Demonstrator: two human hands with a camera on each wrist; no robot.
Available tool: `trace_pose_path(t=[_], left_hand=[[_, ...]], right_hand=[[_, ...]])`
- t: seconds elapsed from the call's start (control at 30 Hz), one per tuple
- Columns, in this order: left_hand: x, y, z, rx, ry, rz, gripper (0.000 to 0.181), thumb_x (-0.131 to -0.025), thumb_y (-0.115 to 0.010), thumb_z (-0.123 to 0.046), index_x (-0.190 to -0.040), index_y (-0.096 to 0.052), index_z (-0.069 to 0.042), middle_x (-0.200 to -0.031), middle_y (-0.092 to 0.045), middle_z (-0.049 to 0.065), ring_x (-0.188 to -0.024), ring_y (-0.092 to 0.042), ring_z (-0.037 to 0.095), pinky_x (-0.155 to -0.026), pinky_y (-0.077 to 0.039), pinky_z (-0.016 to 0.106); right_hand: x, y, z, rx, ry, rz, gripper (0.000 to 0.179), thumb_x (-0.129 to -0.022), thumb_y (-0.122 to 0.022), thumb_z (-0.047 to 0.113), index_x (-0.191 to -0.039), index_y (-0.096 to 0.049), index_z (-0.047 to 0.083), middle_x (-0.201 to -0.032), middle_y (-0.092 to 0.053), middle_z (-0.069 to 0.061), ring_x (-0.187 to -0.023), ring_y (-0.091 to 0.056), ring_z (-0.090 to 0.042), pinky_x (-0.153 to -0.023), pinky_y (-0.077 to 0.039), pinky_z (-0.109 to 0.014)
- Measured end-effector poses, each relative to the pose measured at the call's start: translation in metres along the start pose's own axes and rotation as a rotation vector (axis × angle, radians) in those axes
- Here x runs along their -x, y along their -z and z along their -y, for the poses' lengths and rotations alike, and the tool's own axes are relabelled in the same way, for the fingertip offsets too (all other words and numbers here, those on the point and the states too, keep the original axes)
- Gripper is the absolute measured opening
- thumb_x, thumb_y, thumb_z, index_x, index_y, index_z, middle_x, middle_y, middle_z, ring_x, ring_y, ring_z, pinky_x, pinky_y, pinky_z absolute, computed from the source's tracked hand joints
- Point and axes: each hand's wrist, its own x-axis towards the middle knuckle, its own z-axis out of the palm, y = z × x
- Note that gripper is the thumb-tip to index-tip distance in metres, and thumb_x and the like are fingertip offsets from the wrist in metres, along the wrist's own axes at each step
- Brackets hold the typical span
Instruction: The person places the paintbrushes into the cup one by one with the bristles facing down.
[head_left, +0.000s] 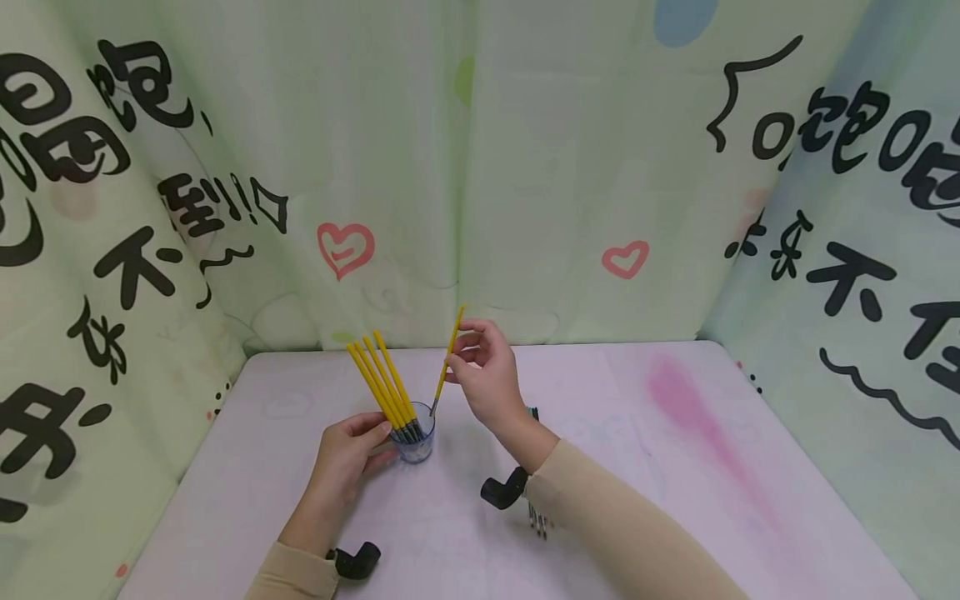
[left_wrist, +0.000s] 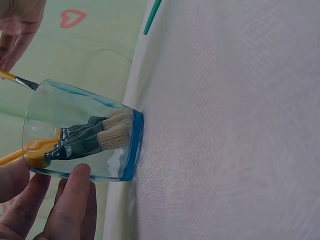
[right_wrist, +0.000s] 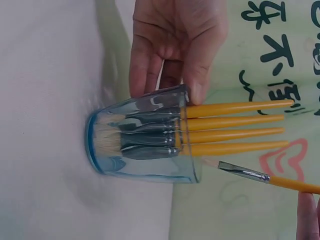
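A clear bluish cup (head_left: 415, 450) stands upright on the table. Inside it lean several yellow-handled paintbrushes (right_wrist: 230, 121), their pale bristles (left_wrist: 116, 131) down near the base. My left hand (head_left: 352, 450) holds the cup from its left side, thumb near the rim and fingertips against the wall. Above the cup's right side, my right hand (head_left: 483, 367) pinches one more yellow paintbrush (head_left: 451, 346) by its handle. That brush slants tip-down, with its metal collar (right_wrist: 243, 171) and pale tip right at the cup's rim.
Beneath my right forearm lie several thin brushes (head_left: 538, 523), mostly hidden; a green handle (left_wrist: 152, 17) shows in the left wrist view. The pale table (head_left: 630, 467) has a pink streak on its right. Printed curtains (head_left: 525, 167) enclose the back and sides.
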Motion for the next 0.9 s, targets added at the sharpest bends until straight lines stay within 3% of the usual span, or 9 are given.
trace_pose_path(t=[0.43, 0.7, 0.9], left_hand=[[-0.002, -0.002, 0.0, 0.01, 0.001, -0.004, 0.033, -0.103, -0.072, -0.01, -0.133, -0.07, 0.004, -0.133, -0.069, 0.023, -0.098, -0.074, 0.014, -0.089, -0.069, 0.037], [0.001, -0.002, 0.0, 0.03, -0.018, 0.008, 0.036, -0.103, -0.073, -0.01, -0.134, -0.069, 0.007, -0.134, -0.069, 0.026, -0.098, -0.075, 0.015, -0.088, -0.07, 0.04], [0.0, -0.001, 0.0, 0.014, -0.004, -0.006, 0.034, -0.103, -0.071, -0.01, -0.134, -0.07, 0.005, -0.135, -0.068, 0.025, -0.098, -0.074, 0.016, -0.089, -0.07, 0.039]], right_hand=[[0.001, -0.017, -0.025, 0.131, -0.034, 0.088, 0.04, -0.099, -0.065, -0.009, -0.135, -0.06, 0.007, -0.109, -0.061, -0.018, -0.092, -0.063, -0.023, -0.08, -0.071, -0.038], [0.002, -0.018, -0.037, 0.287, -0.078, 0.148, 0.038, -0.1, -0.067, -0.002, -0.135, -0.067, 0.013, -0.118, -0.071, -0.019, -0.099, -0.071, -0.026, -0.081, -0.067, -0.032], [0.004, -0.013, -0.04, 0.254, -0.168, 0.182, 0.046, -0.101, -0.068, 0.001, -0.143, -0.064, 0.02, -0.127, -0.071, -0.018, -0.104, -0.074, -0.027, -0.083, -0.07, -0.036]])
